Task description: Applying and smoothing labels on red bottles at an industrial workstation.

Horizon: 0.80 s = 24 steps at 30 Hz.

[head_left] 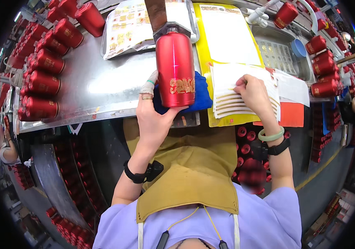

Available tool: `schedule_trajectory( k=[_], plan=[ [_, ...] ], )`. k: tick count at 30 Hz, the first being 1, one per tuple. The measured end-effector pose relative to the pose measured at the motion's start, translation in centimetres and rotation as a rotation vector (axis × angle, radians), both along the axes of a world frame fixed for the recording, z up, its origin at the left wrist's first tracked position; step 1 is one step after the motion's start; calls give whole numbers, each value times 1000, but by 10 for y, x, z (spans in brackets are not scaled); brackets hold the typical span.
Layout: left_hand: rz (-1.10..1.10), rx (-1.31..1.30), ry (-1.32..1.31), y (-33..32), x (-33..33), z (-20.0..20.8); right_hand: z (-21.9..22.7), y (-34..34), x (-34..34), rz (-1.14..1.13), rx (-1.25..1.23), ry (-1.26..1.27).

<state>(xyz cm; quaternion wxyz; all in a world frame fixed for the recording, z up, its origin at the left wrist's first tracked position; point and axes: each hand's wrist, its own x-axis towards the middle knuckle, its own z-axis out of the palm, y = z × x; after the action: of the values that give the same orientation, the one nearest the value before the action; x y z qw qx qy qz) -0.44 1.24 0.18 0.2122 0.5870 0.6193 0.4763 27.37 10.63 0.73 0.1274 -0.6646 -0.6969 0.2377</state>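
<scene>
A red cylindrical bottle (175, 68) with a gold emblem lies lengthwise on a blue cloth (202, 95) at the front of a metal workbench (102, 83). My left hand (152, 116) grips its near end, thumb under the base, one finger taped. A thin red laser line runs along the bottle. My right hand (254, 93) rests on a white sheet of gold strip stickers (237, 93), fingertips pinching at its upper edge. That sheet lies on a yellow mat (223, 41).
Rows of red bottles (44, 62) lie on the bench's left. More red bottles (323, 66) stand at the right by a sticker tray (275, 54). A sticker sheet (127, 27) lies at the back. A conveyor with bottles (69, 174) runs below left. Another person (5, 151) is at far left.
</scene>
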Motion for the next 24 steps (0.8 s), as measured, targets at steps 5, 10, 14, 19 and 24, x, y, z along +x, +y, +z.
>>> schedule_trajectory(
  k=[5,10,14,19,24],
  plan=[
    [0,5,129,-1,-7,-2,-5,-4,9,160,162,-230],
    [-35,-26,195,-3,-15,-6,34,-25,-21,261,253,29],
    [-81,-37,65,-5,-15,-10,75,-52,-70,290,1,445],
    [-233,-78,-295,-13,-16,3,56,-61,-101,388,96,563],
    [-190,-72,-539,-16,-6,1,52,-61,-108,320,79,505]
  ],
)
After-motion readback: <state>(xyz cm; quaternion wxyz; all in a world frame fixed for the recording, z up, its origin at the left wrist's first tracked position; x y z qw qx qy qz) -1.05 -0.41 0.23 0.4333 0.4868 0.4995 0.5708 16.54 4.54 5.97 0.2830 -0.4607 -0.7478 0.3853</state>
